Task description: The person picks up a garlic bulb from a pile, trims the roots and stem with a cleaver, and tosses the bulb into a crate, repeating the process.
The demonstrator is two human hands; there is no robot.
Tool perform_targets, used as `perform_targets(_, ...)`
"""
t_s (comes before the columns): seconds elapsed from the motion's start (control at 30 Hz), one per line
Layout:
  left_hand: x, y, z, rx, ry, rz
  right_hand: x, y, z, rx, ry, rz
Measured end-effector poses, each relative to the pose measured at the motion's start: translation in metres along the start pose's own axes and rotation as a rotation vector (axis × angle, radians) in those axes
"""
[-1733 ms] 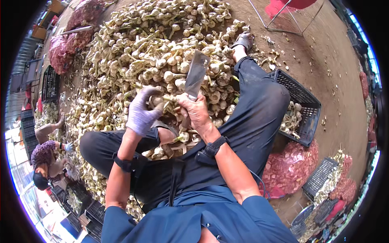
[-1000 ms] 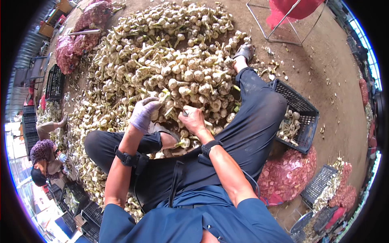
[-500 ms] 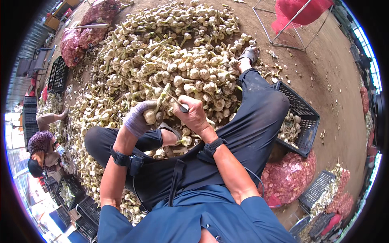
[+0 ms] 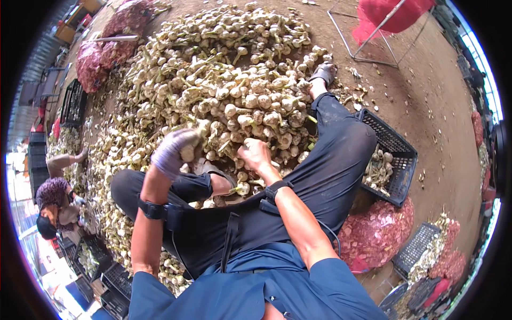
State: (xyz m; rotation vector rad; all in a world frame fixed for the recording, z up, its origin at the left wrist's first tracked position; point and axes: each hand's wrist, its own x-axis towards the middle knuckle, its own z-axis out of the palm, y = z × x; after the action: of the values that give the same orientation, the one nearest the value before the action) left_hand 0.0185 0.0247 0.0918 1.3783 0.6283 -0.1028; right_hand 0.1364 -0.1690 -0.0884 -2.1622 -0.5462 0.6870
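My left hand, in a pale purple-white glove, is smeared by motion. Its fingers curl round a garlic bulb, a pale round shape at the palm side. To the right, my bare right hand makes a fist over the near part of the heap. A short knife with a dark handle shows in that fist half a second ago; now the fingers and the angle hide it. Before both hands spreads a large heap of garlic bulbs with stems on. My legs are folded round its near side.
A black crate with some garlic stands beyond my right knee, by a full pink mesh bag. Other mesh bags lie far left. A metal frame holds a red bag at far right. Another person bends at left near stacked crates.
My left hand has moved slightly left and up with the bulb, away from the right. My right hand has dropped slightly, and the stem and blade between them no longer show.
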Motion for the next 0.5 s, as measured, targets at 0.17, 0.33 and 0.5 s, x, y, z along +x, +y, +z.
perform_targets(0.17,-0.071,0.013,-0.147,0.174,0.64,0.217,-0.002,-0.018,-0.012,0.144,0.116,0.052)
perform_targets(0.33,-0.166,0.015,-0.258,0.924,0.967,0.029,0.0,-0.037,-0.014,0.748,0.24,0.06)
perform_targets(0.5,-0.034,0.058,-0.139,0.864,0.507,0.112,0.001,-0.02,-0.01,0.89,0.234,0.178)
